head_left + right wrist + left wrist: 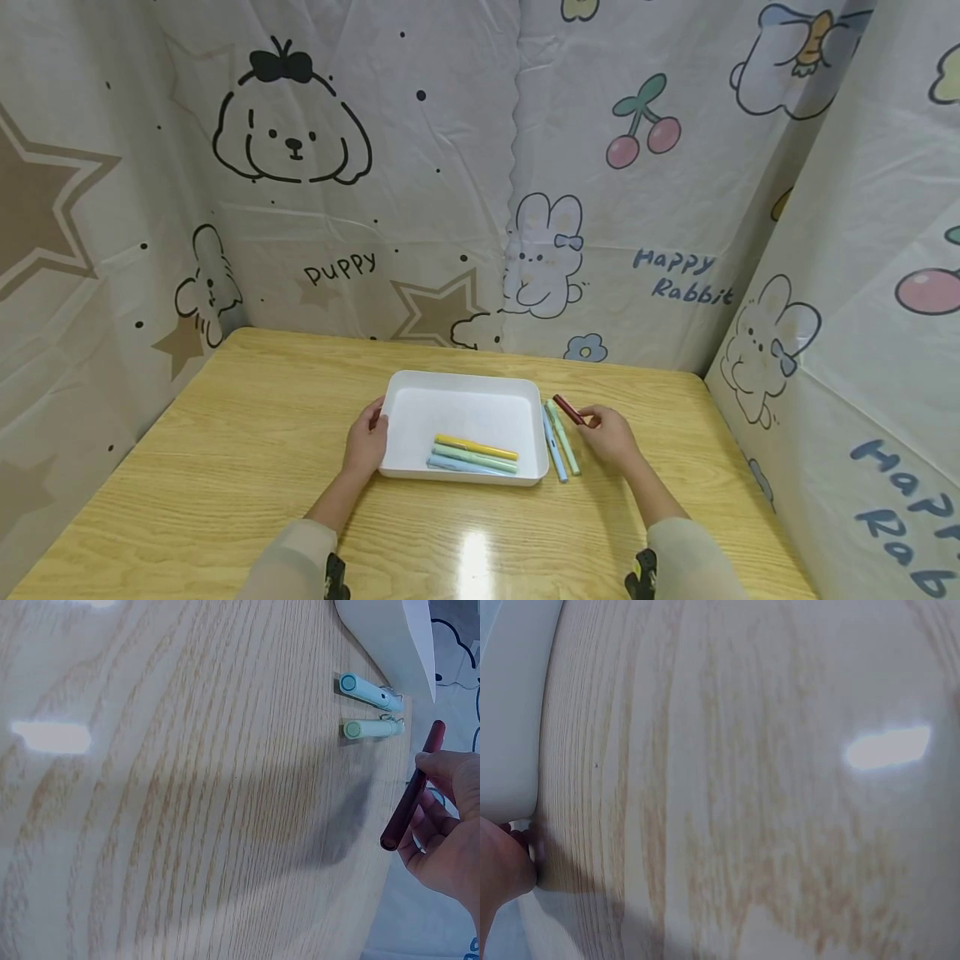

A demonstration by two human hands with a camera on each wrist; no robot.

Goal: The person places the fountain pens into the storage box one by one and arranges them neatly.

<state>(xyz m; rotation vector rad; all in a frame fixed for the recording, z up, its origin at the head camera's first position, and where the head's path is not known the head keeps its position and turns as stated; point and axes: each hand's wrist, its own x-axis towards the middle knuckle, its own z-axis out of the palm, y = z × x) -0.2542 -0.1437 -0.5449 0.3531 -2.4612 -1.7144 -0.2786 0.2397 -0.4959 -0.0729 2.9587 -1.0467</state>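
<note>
Between thumb and fingers, my right hand pinches a dark red pen, held above the table to the right of the tray. Below it a light blue pen and a light green pen lie side by side along the tray's right wall. My left hand grips the white tray by its left side. Inside, toward the near wall, lie a yellow pen, a light green pen and light blue pen barrels, partly hidden by the near rim.
The wooden table extends around the tray, with a bright reflection near its front. A printed curtain hangs behind the table and along both sides.
</note>
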